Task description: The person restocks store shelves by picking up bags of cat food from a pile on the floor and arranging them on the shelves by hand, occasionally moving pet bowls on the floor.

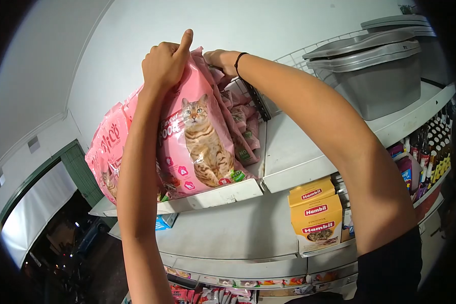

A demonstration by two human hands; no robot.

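Observation:
A large pink cat food bag [203,137] with a cat printed on its front stands upright on the upper shelf. My left hand [164,65] is at its top left, fingers curled over the upper edge and thumb pointing up. Behind the bag's top right reaches my right hand [222,61], its fingers hidden. More pink cat food bags [108,147] stand to the left, partly covered by my left forearm. Smaller pink packs [242,119] are stacked behind and to the right of the large bag.
Grey plastic bins [367,76] stand on the shelf [294,152] at the right. Below are yellow Hambil boxes [316,223]. Bottles [433,147] line a far right shelf. A wire divider [258,101] rises beside the small packs. A green-framed doorway [78,172] opens at left.

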